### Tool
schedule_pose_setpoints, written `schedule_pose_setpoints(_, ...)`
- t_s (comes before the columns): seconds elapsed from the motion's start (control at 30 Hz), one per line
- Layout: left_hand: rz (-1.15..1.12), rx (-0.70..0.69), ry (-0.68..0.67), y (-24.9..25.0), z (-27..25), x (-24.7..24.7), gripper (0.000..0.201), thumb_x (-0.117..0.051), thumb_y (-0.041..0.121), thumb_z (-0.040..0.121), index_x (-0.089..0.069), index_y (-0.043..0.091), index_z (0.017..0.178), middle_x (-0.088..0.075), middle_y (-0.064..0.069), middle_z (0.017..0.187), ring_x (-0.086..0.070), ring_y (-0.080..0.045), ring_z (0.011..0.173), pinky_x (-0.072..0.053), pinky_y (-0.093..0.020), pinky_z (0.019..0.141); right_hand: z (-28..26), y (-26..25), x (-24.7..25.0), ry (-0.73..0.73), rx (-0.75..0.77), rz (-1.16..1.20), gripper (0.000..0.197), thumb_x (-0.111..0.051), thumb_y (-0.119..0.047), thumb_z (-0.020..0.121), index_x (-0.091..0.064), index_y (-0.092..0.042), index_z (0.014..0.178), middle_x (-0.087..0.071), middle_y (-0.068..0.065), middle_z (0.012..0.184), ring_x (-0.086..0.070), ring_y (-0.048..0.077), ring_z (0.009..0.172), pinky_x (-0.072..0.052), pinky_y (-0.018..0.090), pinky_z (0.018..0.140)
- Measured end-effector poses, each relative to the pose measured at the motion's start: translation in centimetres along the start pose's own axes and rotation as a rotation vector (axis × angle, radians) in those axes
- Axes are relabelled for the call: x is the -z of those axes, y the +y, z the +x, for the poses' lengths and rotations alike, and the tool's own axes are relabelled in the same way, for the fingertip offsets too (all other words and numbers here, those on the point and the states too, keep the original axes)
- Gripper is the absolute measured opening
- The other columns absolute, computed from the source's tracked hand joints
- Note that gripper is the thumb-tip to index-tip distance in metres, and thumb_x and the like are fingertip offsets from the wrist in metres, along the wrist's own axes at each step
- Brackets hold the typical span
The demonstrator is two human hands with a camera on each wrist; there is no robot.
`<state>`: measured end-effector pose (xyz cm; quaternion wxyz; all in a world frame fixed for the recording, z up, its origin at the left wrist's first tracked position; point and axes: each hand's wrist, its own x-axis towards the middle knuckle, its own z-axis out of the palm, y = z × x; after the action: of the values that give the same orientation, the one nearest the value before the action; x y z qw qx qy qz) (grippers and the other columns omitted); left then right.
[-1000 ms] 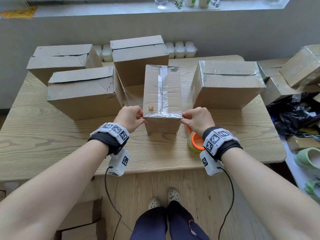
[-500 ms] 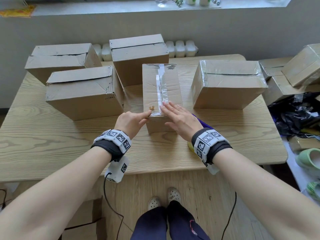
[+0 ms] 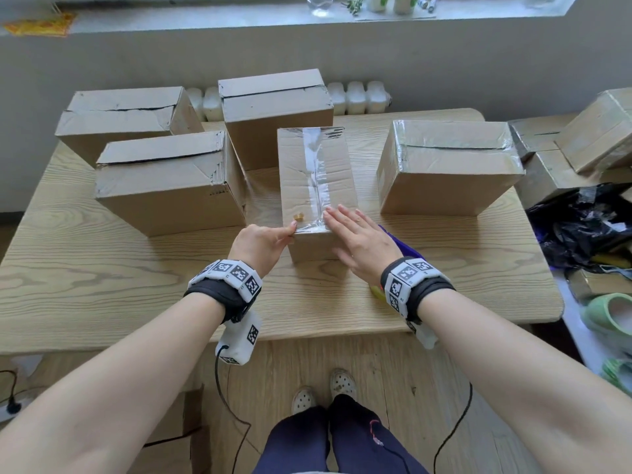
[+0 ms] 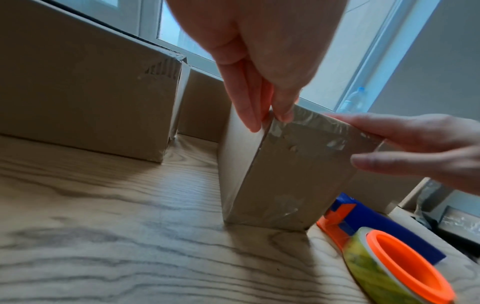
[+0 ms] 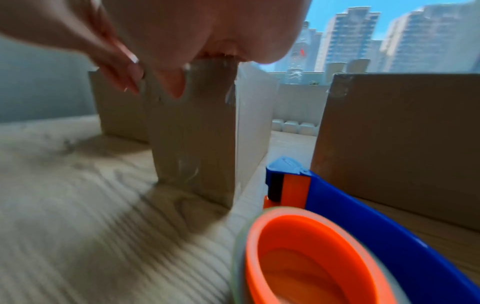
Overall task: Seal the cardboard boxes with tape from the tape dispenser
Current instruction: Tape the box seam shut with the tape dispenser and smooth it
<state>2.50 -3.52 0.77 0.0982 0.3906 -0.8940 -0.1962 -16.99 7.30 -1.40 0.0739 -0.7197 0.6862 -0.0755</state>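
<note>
Now no legible writing. L hand [image 3: 260,246] pinches corner of tall cardboard box [image 3: 316,172]; R hand [image 3: 362,239] flat, fingers straight on glossy tape [image 3: 316,172]. Orange/blue dispenser [image 4: 384,246] beside.

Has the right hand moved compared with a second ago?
Yes. The right hand has shifted left from the narrow box's near right corner onto its top, fingers flat on the tape strip; the box itself hasn't moved.
</note>
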Motion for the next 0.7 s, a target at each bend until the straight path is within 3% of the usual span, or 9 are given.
schedule_pose_setpoints(0.07, -0.002, -0.010, 0.015, 0.2, -0.4, 0.0, 0.027, -0.060, 0.026, 0.090, -0.066, 0.024, 0.117, -0.072, -0.016, 0.078, -0.065, -0.031, 0.070, -0.053, -0.040, 0.072, 0.4, -0.1, 0.9, -0.044, -0.029, 0.008, 0.061, -0.039, -0.039, 0.098, -0.015, -0.020, 0.151, -0.011, -0.007, 0.159, -0.004, 0.009, 0.146, 0.006, 0.026, 0.117)
schedule_pose_setpoints(0.2, -0.063, -0.212, 0.045, 1.0, -2.1, 0.4, 0.020, -0.064, 0.022, 0.082, -0.074, 0.018, 0.099, -0.071, -0.004, 0.065, -0.066, -0.023, 0.055, -0.055, -0.028, 0.056, 0.1, -1.2, 1.8, -0.053, -0.058, 0.013, 0.068, -0.037, -0.050, 0.096, -0.016, -0.017, 0.151, -0.011, -0.002, 0.159, -0.005, 0.009, 0.146, 0.002, 0.029, 0.119)
schedule_pose_setpoints(0.3, -0.067, -0.164, 0.101, 1.5, -2.1, 1.4, 0.023, -0.052, 0.022, 0.082, -0.072, 0.012, 0.089, -0.070, -0.002, 0.067, -0.064, -0.022, 0.057, -0.054, -0.031, 0.056, 0.0, -2.6, 1.7, -0.086, -0.065, 0.008, 0.079, -0.040, -0.057, 0.092, -0.012, -0.014, 0.152, -0.009, 0.001, 0.160, -0.005, 0.010, 0.146, 0.001, 0.027, 0.119)
schedule_pose_setpoints(0.37, -0.073, -0.097, 0.143, 1.3, -1.7, 2.1, 0.022, -0.050, 0.019, 0.087, -0.069, 0.010, 0.093, -0.070, -0.003, 0.082, -0.065, -0.023, 0.070, -0.054, -0.036, 0.065, 0.5, -3.8, 1.2, -0.087, -0.094, 0.011, 0.083, -0.042, -0.059, 0.091, -0.011, -0.012, 0.152, -0.008, 0.003, 0.160, -0.005, 0.012, 0.147, 0.001, 0.027, 0.118)
schedule_pose_setpoints(0.47, -0.054, -0.075, 0.052, 1.0, -1.0, 2.6, 0.027, -0.045, 0.015, 0.095, -0.063, 0.011, 0.114, -0.063, -0.002, 0.118, -0.060, -0.020, 0.105, -0.048, -0.032, 0.088, 1.0, -4.6, 0.2, -0.015, -0.155, 0.022, 0.075, -0.045, -0.049, 0.094, -0.014, -0.011, 0.151, -0.011, 0.003, 0.159, -0.008, 0.012, 0.147, 0.002, 0.026, 0.118)
schedule_pose_setpoints(0.57, -0.039, -0.112, -0.089, 0.6, -0.4, 2.6, 0.037, -0.039, 0.013, 0.098, -0.052, 0.013, 0.132, -0.041, 0.000, 0.146, -0.036, -0.014, 0.135, -0.024, -0.022, 0.110, 1.1, -4.3, -0.1, 0.045, -0.148, 0.082, 0.064, -0.054, -0.033, 0.093, -0.028, -0.010, 0.147, -0.023, 0.004, 0.156, -0.018, 0.013, 0.145, -0.002, 0.024, 0.117)
schedule_pose_setpoints(0.7, 0.146, -0.141, -0.284, -1.1, 1.2, 2.9, 0.060, -0.038, 0.003, 0.093, -0.024, 0.024, 0.148, -0.008, 0.004, 0.158, -0.004, -0.011, 0.145, -0.005, -0.033, 0.119, -0.1, -2.5, 0.2, 0.103, -0.015, 0.130, 0.055, -0.068, -0.015, 0.083, -0.050, -0.008, 0.135, -0.044, 0.008, 0.145, -0.041, 0.021, 0.135, -0.016, 0.027, 0.113)
